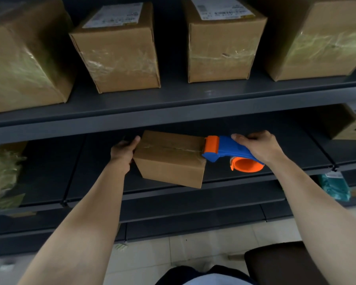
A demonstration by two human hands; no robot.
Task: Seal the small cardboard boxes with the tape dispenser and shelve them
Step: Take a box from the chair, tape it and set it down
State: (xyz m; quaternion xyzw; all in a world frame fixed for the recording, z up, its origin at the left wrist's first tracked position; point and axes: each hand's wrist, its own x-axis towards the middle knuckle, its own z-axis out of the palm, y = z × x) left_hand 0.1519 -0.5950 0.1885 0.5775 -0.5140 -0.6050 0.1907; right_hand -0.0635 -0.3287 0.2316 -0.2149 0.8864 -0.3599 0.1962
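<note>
Nearest, 2 forearms reach out: left hand [122,151] clasps the box [171,159] end, right hand [259,148] grips the dispenser [224,150] at the seam's far edge. Taping looks nearly done; next, cut the tape.

Small box [170,159] on lower shelf [255,173], dispenser [228,152] at its right edge (4 boxes [117,48] above)

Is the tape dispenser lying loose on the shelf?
No, the right hand grips the tape dispenser against the small box.
</note>
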